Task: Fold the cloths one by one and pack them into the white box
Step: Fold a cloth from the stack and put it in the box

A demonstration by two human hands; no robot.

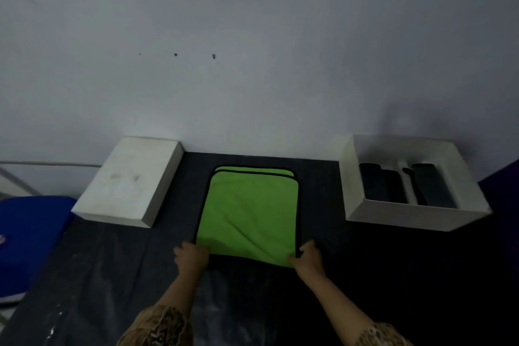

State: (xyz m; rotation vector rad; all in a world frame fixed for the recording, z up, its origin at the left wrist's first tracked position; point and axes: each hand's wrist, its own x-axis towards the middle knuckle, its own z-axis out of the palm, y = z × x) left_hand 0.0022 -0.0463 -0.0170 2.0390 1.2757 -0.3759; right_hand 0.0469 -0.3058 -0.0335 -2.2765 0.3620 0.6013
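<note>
A bright green cloth (248,211) with black edging lies folded in half on the dark table (112,261), its two layers showing at the far edge. My left hand (191,257) grips its near left corner and my right hand (309,260) grips its near right corner. An open white box (354,185) stands at the back right, holding dark folded items (384,185). Its white lid (129,180) lies upside up at the back left.
A grey wall rises right behind the table. A blue object (28,239) sits off the table's left edge. Bare dark tabletop stretches on both sides of my forearms.
</note>
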